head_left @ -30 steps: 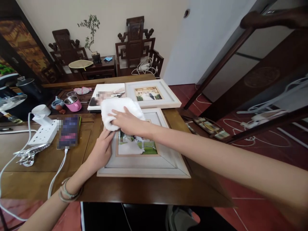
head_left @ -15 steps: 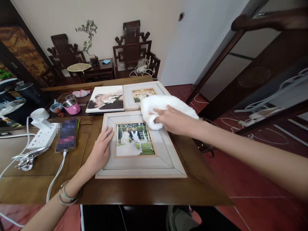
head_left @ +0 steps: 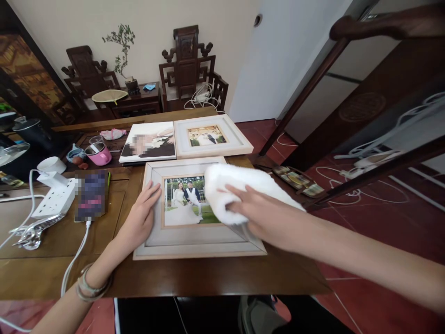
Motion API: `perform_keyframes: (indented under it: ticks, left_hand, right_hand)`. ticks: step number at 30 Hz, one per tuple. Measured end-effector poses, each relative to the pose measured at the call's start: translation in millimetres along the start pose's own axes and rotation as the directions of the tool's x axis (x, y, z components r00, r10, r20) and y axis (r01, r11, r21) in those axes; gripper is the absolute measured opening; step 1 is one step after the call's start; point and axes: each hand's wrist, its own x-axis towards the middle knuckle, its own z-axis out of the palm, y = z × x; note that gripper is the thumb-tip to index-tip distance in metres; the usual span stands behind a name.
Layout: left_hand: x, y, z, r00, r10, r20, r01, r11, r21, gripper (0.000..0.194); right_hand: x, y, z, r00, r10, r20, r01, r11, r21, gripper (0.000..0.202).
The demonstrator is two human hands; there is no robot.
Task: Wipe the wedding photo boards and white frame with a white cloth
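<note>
A light wooden picture frame (head_left: 194,248) with a photo of a couple in wedding clothes lies flat on the dark wooden table. My left hand (head_left: 143,217) rests on the frame's left border, fingers stretched out. On the right side, my right hand (head_left: 248,208) grips a fluffy white cloth (head_left: 222,181) and presses it against the frame's right border. The cloth covers that border and the photo's right edge. Behind lie a second pale frame (head_left: 239,144) with a wedding photo and a photo album (head_left: 167,153), side by side.
Left of the frame are a charging phone (head_left: 93,195), a white power strip (head_left: 57,197), a crumpled silvery object (head_left: 36,232) and a pink mug (head_left: 100,155). Dark wooden chairs (head_left: 187,65) stand by the wall. Beyond the table's right edge is a red tiled floor (head_left: 333,250).
My right hand and the white cloth have moved down along the frame's right side, uncovering the second frame. My left hand stays in place. The view has shifted slightly.
</note>
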Motion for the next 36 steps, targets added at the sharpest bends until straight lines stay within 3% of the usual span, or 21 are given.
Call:
perform_keyframes:
  ticks: [4,7,13,16,19,23,27,30,33,36]
  left_hand:
    - [-0.2,0.4,-1.4,1.0,0.0,0.009,-0.001,1.0,0.011,0.053]
    - [0.5,0.2,-2.7,1.0,-0.022,0.008,0.022,1.0,0.014,0.054]
    - [2.9,2.7,-4.9,0.999,-0.046,-0.011,0.047,0.998,0.033,0.055]
    - [2.5,2.5,-2.7,0.999,-0.048,-0.021,0.048,0.998,0.036,0.055]
    - [1.5,1.4,0.0,0.998,-0.061,-0.026,0.062,0.998,0.032,0.055]
    - [0.8,0.8,1.1,0.997,-0.07,-0.019,0.07,0.997,0.031,0.056]
    - [0.8,1.8,1.0,0.998,-0.056,-0.002,0.056,0.998,0.036,0.055]
    - [0.3,2.2,1.9,0.998,-0.068,-0.012,0.069,0.997,0.032,0.056]
    - [-0.3,2.2,3.8,0.996,-0.082,-0.036,0.083,0.996,0.027,0.057]
    - [-0.2,2.8,4.8,0.995,-0.089,-0.052,0.09,0.996,0.024,0.057]
  right_hand:
    - [50.1,28.6,9.5,0.99,0.0,-0.144,-0.024,0.986,-0.164,0.057]
    - [59.4,30.0,12.4,0.99,-0.031,-0.136,-0.001,0.973,-0.232,0.055]
    - [1.2,-18.8,19.8,0.999,-0.043,0.027,0.047,0.987,-0.151,0.047]
    - [-29.5,-40.2,43.5,0.997,-0.078,0.006,0.078,0.996,-0.05,0.031]
    - [-43.0,-49.0,59.2,0.996,-0.075,-0.037,0.077,0.996,0.041,0.017]
    - [-27.9,-38.0,39.3,0.996,-0.09,-0.007,0.091,0.992,0.09,0.043]
    - [14.6,-8.3,8.0,0.999,0.024,-0.028,-0.026,0.995,-0.096,0.051]
    - [40.1,9.1,-1.0,0.997,-0.007,-0.077,-0.009,0.978,-0.21,0.049]
    - [42.3,8.7,-0.4,0.996,-0.042,-0.081,0.023,0.972,-0.233,0.046]
    - [22.3,-7.6,7.0,0.998,-0.039,-0.039,0.031,0.983,-0.183,0.042]
